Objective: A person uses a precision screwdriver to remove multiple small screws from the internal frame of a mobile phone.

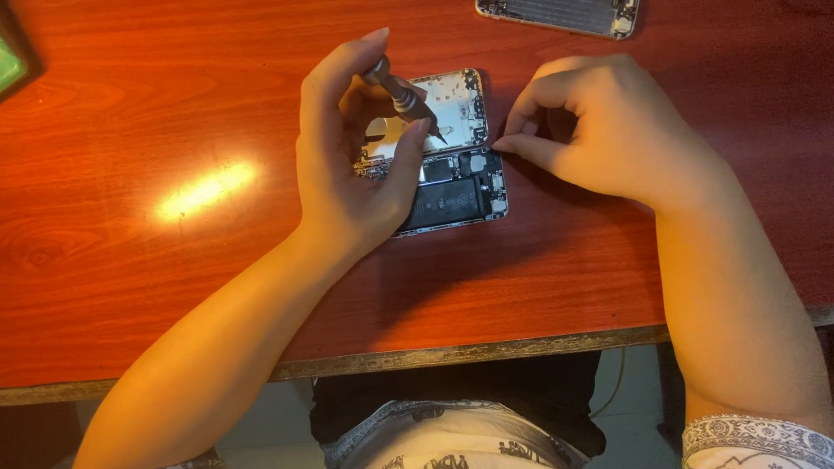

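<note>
An opened phone point(460, 174) lies on the red-brown wooden table point(130, 130), its metal inner plate and black battery showing. My left hand point(347, 165) grips a small grey screwdriver point(401, 97), with the tip angled down onto the phone's inner parts. My right hand point(599, 126) rests at the phone's right edge, fingers curled, with the index fingertip touching the frame. My left palm covers part of the phone's left side.
Another phone part point(560, 16) with a silvery frame lies at the table's far edge. A green-lit thing point(10, 62) shows at the far left. The table's worn front edge point(434, 356) runs just above my lap.
</note>
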